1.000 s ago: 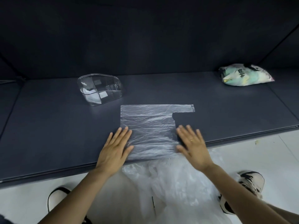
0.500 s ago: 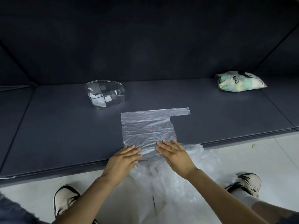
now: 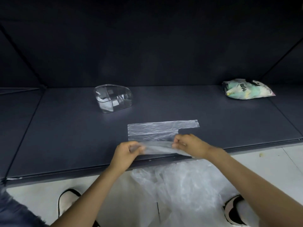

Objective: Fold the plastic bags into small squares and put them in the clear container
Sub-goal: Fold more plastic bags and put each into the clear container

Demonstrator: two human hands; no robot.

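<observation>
Both hands quit smoothing; now left hand (image 3: 127, 150) and right hand (image 3: 188, 143) pinch the plastic bag (image 3: 157, 131) near edge, lifted off the table (image 3: 65, 128); carry it level onto the far edge, corners matched, then crease; clear container (image 3: 113, 99) waits behind.

**Tally at the counter**

Hands: two, left (image 3: 126, 153) and right (image 3: 188, 144). Clear container (image 3: 113, 98): one. Flat plastic bag (image 3: 155, 130) on the counter (image 3: 65, 128): one. Printed packet (image 3: 247, 89), far right corner: one. Loose heap of clear plastic (image 3: 188, 185) on the floor: one mass, bags within it uncountable. Shoes: two, one (image 3: 67, 200) left, one (image 3: 234, 210) right.
</observation>
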